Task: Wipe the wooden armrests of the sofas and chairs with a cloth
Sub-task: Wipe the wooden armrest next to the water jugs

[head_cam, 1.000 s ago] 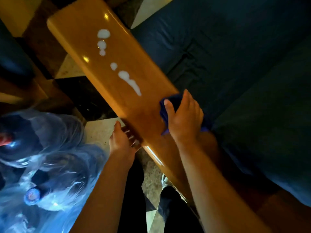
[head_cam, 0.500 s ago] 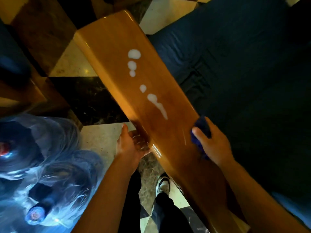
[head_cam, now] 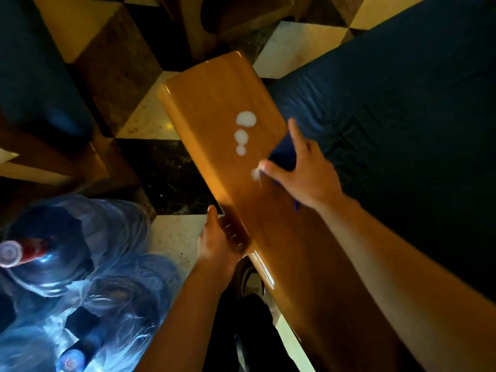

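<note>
A broad glossy wooden armrest [head_cam: 214, 108] runs diagonally from the top middle down to the lower right. White blobs of cleaner [head_cam: 244, 120] sit in a short line on its far half. My right hand [head_cam: 303, 173] presses a dark blue cloth [head_cam: 284, 154] flat on the armrest's right side, thumb touching the nearest blob. My left hand [head_cam: 217, 242] grips the armrest's left edge, fingers curled under the wood.
A dark blue sofa cushion [head_cam: 389, 116] lies right of the armrest. Large water bottles wrapped in blue plastic [head_cam: 80, 264] stand at the lower left. Checkered tile floor [head_cam: 150, 119], another dark seat [head_cam: 35, 76] at the left, and my shoe [head_cam: 251, 280] are below.
My right hand has slid the cloth up the armrest, from its near right edge into the lowest streak of cleaner, which is now wiped away. My left hand stays on the left edge.
</note>
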`<state>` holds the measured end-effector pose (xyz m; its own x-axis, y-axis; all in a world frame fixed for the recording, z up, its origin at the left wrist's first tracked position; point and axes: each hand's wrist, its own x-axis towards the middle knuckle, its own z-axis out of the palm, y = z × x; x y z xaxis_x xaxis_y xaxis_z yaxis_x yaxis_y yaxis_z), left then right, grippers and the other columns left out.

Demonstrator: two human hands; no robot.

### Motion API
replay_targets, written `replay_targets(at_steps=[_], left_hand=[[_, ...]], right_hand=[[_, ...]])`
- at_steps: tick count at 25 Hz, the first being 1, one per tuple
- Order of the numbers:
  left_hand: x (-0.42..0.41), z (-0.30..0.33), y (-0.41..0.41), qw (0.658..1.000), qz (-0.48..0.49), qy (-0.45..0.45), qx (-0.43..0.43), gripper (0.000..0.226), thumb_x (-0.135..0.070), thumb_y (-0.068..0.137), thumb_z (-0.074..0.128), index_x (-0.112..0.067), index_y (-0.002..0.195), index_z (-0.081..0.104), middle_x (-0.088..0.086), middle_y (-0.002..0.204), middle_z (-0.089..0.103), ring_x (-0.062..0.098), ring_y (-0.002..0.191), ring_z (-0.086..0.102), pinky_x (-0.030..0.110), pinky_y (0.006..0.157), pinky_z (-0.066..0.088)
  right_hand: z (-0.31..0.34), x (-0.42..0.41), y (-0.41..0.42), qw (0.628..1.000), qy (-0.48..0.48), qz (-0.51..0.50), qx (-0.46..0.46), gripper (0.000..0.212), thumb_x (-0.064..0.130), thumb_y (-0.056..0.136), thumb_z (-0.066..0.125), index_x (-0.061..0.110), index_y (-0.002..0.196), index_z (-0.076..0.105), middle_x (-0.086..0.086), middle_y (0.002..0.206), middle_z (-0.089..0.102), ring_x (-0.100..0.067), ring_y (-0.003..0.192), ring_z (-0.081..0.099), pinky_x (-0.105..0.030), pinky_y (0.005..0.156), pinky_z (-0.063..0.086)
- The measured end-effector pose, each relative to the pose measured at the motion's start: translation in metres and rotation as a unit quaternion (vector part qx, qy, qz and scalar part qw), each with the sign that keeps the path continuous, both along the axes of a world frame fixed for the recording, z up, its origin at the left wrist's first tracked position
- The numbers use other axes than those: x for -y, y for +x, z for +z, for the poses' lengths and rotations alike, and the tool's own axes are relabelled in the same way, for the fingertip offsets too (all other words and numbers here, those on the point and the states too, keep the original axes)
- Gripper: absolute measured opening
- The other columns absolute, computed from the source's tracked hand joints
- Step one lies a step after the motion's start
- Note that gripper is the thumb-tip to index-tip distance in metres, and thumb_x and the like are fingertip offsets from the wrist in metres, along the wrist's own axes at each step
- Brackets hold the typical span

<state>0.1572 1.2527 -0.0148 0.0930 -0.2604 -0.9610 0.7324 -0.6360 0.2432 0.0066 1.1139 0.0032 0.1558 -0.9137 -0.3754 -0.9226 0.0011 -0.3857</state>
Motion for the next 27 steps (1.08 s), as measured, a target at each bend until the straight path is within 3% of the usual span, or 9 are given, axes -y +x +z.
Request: replay_targets(at_steps=[3,7,9,10,12,15,19,22,27], left_hand=[[0.015,0.004,0.005,0.999,0.006,-0.008,0.037,0.054,-0.060,0.102,0.035,-0.019,0.122,0.065,0.014,0.113,0.076,0.034,0.106,0.071,0.055,0.095,0.055],[0.012,0.017,0.002,0.999,0.016,-0.003,0.030,0.055,-0.060,0.103,0.034,-0.018,0.119,0.065,0.016,0.115,0.074,0.035,0.107,0.069,0.056,0.098,0.053],[0.009,0.020,0.000,1.000,0.019,0.003,0.024,0.056,-0.060,0.102,0.034,-0.016,0.121,0.064,0.016,0.115,0.074,0.035,0.107,0.070,0.055,0.097,0.054],[0.008,0.020,0.000,0.999,0.028,0.010,0.022,0.057,-0.061,0.102,0.034,-0.015,0.122,0.063,0.016,0.115,0.074,0.035,0.106,0.070,0.054,0.095,0.054],[0.005,0.023,-0.003,0.999,0.036,0.028,0.006,0.059,-0.062,0.101,0.035,-0.013,0.121,0.062,0.016,0.114,0.073,0.035,0.106,0.069,0.052,0.091,0.056],[0.003,0.023,-0.003,0.997,0.045,0.042,-0.035,0.063,-0.063,0.100,0.035,-0.011,0.121,0.062,0.016,0.114,0.072,0.034,0.104,0.069,0.048,0.081,0.058],[0.012,0.013,0.018,0.997,0.050,0.013,-0.054,0.071,-0.068,0.099,0.030,-0.009,0.118,0.064,0.017,0.115,0.072,0.033,0.100,0.069,0.043,0.074,0.057],[0.021,0.006,0.039,0.997,0.041,-0.045,-0.045,0.074,-0.071,0.097,0.026,-0.014,0.127,0.065,0.014,0.110,0.078,0.028,0.093,0.076,0.039,0.070,0.061],[0.043,-0.001,0.076,0.993,0.075,-0.082,-0.040,0.074,-0.069,0.098,0.028,-0.015,0.141,0.056,0.019,0.134,0.066,0.035,0.123,0.061,0.053,0.103,0.048]], right_hand=[[-0.003,0.048,-0.002,0.971,0.125,-0.115,0.169,0.080,0.083,0.071,0.065,0.028,0.129,0.065,0.010,0.114,0.076,-0.007,0.108,0.070,-0.032,0.083,0.057],[0.009,-0.024,-0.062,0.937,0.151,-0.202,0.241,0.030,0.065,0.091,0.060,0.039,0.077,0.068,0.022,0.058,0.065,0.004,0.052,0.063,-0.022,0.050,0.047],[0.014,-0.084,-0.100,0.970,0.107,-0.125,0.176,0.016,0.060,0.094,0.058,0.056,0.108,0.064,0.030,0.089,0.070,0.013,0.081,0.065,-0.026,0.072,0.050],[0.016,-0.115,-0.112,0.992,0.055,-0.042,0.108,0.041,0.061,0.095,0.054,0.058,0.136,0.049,0.034,0.126,0.062,0.014,0.117,0.056,-0.034,0.095,0.048],[0.009,-0.175,-0.121,0.988,-0.049,0.141,-0.047,0.068,0.069,0.097,0.039,0.044,0.158,0.020,0.010,0.168,0.024,-0.025,0.156,0.020,-0.046,0.124,0.016],[0.007,-0.215,-0.094,0.959,-0.090,0.242,-0.119,0.075,0.069,0.093,0.042,0.037,0.158,0.025,-0.006,0.169,0.020,-0.051,0.151,0.018,-0.058,0.123,0.008],[0.003,-0.174,-0.033,0.913,-0.114,0.388,-0.059,0.089,0.048,0.081,0.067,0.038,0.160,0.027,0.000,0.173,0.010,-0.042,0.157,0.003,-0.059,0.122,0.018],[-0.007,-0.110,0.055,0.931,-0.168,0.322,-0.045,0.091,0.034,0.084,0.073,0.030,0.161,0.026,0.001,0.173,0.007,-0.039,0.158,0.000,-0.054,0.127,0.010],[-0.012,-0.047,0.123,0.944,-0.186,0.263,-0.064,0.084,0.035,0.094,0.064,0.024,0.163,0.018,-0.004,0.173,0.008,-0.038,0.158,0.001,-0.053,0.128,0.012]])
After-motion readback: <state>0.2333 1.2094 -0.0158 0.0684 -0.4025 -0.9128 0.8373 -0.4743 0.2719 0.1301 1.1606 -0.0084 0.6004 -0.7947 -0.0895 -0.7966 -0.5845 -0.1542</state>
